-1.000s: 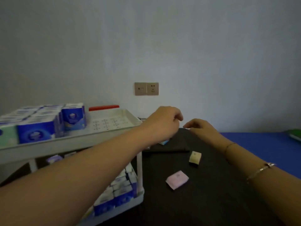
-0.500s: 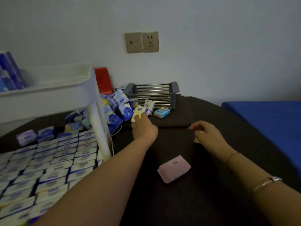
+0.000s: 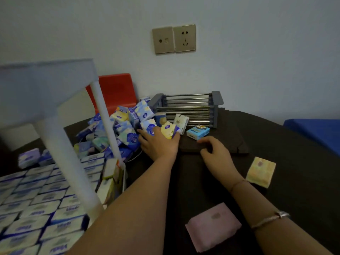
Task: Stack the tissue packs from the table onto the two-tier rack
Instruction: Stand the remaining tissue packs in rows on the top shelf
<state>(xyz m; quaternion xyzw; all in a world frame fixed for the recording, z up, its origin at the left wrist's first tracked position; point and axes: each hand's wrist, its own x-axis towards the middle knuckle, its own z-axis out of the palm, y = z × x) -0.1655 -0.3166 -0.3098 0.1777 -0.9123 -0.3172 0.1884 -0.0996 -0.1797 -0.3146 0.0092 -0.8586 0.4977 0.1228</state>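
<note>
Wall: I see plain pale grey-white wall (image 3: 257, 52), unmarked.
Sockets: two brass-coloured plates (image 3: 174, 39) side by side on it.
Table: dark top (image 3: 294, 181), running to the wall.
Right edge: blue surface (image 3: 316, 129) beside the table.
Behind: red plastic panel (image 3: 117, 91) against the wall.
Light: dim, even.
</note>
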